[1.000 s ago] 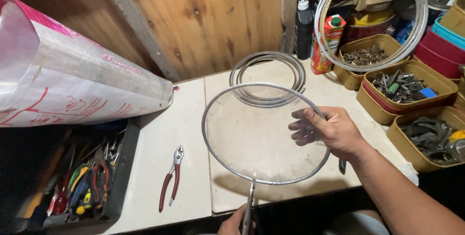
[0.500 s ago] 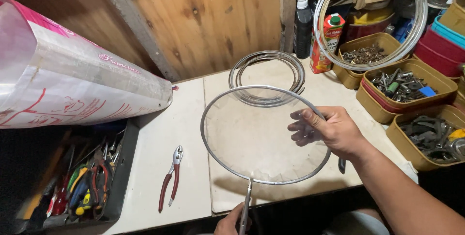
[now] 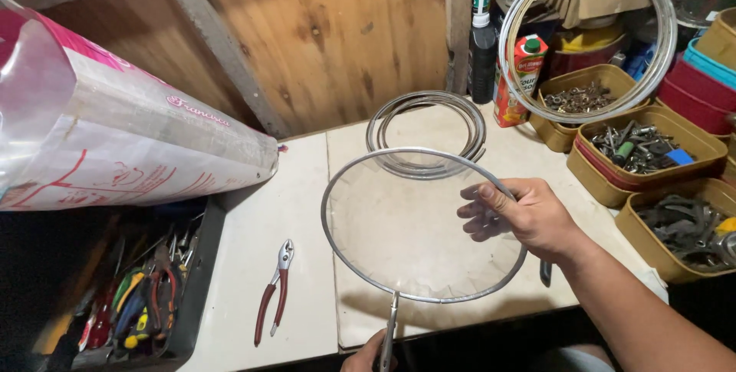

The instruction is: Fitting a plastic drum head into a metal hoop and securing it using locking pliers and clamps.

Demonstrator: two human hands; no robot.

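Note:
My right hand (image 3: 524, 217) grips the right side of a round metal ring (image 3: 346, 176) covered with clear plastic film, held level above the white workbench (image 3: 245, 222). At the bottom edge of the view my left hand (image 3: 366, 355) holds a slim metal tool (image 3: 389, 331), likely scissors, whose tip meets the ring's near rim. Only the fingertips of that hand show. A stack of bare metal rings (image 3: 429, 123) lies flat on the bench just behind the held ring.
Red-handled pliers (image 3: 274, 292) lie on the bench at left. A large roll of clear plastic (image 3: 115, 138) rests above a tray of hand tools (image 3: 134, 303). Tubs of metal hardware (image 3: 640, 146), a big hoop (image 3: 586, 39), a carton and bottles crowd the right.
The ring has shifted slightly toward me and the tool at its near rim has moved a little. Both hands keep their hold.

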